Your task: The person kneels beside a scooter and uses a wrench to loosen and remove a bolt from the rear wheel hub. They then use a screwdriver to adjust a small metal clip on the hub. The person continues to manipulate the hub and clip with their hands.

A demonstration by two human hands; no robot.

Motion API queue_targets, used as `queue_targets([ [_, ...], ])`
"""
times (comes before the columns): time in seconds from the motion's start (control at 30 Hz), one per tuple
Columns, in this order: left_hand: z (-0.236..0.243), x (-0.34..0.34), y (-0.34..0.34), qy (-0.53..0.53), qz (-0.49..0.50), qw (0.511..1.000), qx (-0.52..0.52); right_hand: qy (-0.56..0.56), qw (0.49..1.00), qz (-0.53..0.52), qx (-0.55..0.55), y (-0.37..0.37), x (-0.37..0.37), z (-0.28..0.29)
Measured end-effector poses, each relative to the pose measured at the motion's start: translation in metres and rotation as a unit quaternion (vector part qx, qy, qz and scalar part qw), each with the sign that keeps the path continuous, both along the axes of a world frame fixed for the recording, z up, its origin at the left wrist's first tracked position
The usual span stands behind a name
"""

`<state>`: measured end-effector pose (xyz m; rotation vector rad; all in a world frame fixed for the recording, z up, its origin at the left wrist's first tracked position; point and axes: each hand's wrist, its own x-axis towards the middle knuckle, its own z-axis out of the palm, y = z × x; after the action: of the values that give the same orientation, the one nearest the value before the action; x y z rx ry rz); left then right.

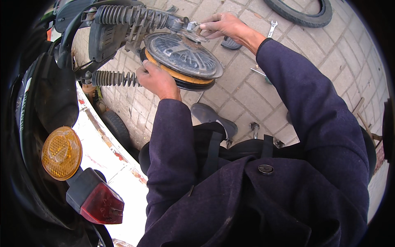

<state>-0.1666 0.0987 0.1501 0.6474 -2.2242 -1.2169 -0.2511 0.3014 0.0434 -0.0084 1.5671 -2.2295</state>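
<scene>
A scooter wheel [181, 51] without a tyre hangs at the upper middle, with a dusty ribbed hub and a yellow-and-black rim. My left hand [158, 80] grips the rim on its near left side, fingers partly hidden behind it. At the axle end, my right hand [226, 26] pinches around a metal bracket [196, 37] beside a nut [191, 25]. What lies between those fingertips is too small to make out. One coil-spring shock absorber [127, 17] runs to that bracket; a second shock absorber [115, 78] ends next to my left hand.
A loose black tyre [302, 16] lies on the paving at the far right, near a wrench [272, 29] and a screwdriver [260, 73]. The scooter's orange indicator lamp [61, 153] and red tail light [102, 205] stick out at left. Another tyre [116, 128] lies below the wheel.
</scene>
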Motion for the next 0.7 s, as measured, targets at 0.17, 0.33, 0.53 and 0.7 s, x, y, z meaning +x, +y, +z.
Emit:
queue_targets([
  [0.17,0.000,0.000,0.000,0.004,-0.003,1.000,0.010,0.017,0.998,-0.028,0.056,-0.004,0.004,-0.001],
  [0.33,-0.001,0.000,-0.001,0.001,-0.013,1.000,0.013,0.044,0.997,-0.005,0.066,0.000,0.004,-0.003],
  [0.53,0.000,0.001,0.000,-0.005,-0.009,1.000,0.016,-0.009,0.998,-0.029,0.050,-0.004,0.004,-0.011],
  [0.7,0.000,0.000,0.000,0.008,-0.012,0.999,0.029,-0.062,0.995,-0.074,0.038,-0.018,-0.003,-0.013],
])
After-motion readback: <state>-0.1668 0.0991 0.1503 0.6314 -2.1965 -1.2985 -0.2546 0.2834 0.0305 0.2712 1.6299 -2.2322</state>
